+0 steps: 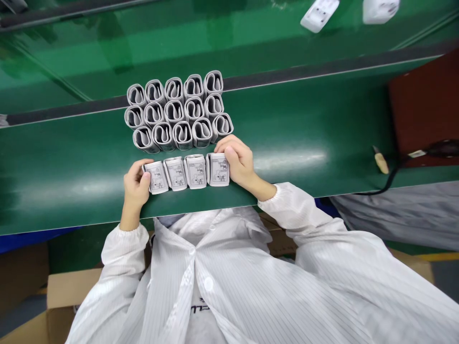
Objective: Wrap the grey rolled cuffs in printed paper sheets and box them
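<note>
Several folded, printed white packets [196, 171] lie side by side in a short row near the front edge of the green table [287, 143]. My left hand [136, 184] grips the packet at the left end of this row, thumb on its face. At the right end, my right hand [238, 160] is closed on the last packet, fingers over its top edge. Just beyond them stand three rows of rolled grey-white packets [174, 111], their coiled ends facing up and pressed close together.
Two white socket-like devices [320, 14] lie on the green surface at the far right. A wooden-handled tool [381, 162], a black cable [392, 177] and a brown board [426, 110] are at the right. Cardboard boxes [71, 289] stand below the table.
</note>
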`<action>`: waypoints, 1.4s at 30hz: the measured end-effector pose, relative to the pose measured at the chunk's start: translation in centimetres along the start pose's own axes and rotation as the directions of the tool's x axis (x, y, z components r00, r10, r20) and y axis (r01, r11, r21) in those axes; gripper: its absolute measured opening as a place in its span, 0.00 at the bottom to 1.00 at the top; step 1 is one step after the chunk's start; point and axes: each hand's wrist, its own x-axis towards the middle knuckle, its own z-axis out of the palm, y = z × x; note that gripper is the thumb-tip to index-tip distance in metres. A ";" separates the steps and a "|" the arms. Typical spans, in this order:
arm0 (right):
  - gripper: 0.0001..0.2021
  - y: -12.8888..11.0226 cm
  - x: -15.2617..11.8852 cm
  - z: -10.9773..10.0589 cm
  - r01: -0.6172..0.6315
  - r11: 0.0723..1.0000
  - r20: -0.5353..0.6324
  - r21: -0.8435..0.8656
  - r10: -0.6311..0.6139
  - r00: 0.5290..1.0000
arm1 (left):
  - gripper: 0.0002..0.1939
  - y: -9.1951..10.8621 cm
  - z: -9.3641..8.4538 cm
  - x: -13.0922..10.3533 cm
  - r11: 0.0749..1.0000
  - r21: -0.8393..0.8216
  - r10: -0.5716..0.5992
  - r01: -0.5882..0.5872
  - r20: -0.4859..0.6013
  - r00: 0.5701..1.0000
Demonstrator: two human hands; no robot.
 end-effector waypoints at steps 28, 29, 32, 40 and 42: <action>0.44 0.8 14.1 0.3 0.235 0.776 0.601 -0.586 0.221 0.768 | 0.48 2.2 6.5 -7.7 0.986 -0.115 -0.114 0.118 0.039 0.993; 0.43 1.2 13.4 -0.5 0.125 0.843 0.588 -0.524 0.252 0.769 | 0.49 1.8 6.5 -7.5 0.977 -0.175 -0.119 0.124 0.041 0.992; 0.47 3.0 10.1 -2.3 -0.184 0.953 0.555 -0.240 0.290 0.780 | 0.51 0.3 6.7 -6.5 0.926 -0.358 -0.112 0.119 0.040 0.993; 0.57 5.8 1.3 -0.8 -0.295 0.949 0.339 0.116 0.241 0.910 | 0.58 -1.4 7.1 0.0 0.949 -0.307 0.071 -0.064 0.012 0.997; 0.58 6.7 3.4 0.1 -0.208 0.975 0.221 0.084 0.185 0.958 | 0.59 -1.4 6.7 4.8 0.947 -0.292 0.147 -0.137 0.013 0.989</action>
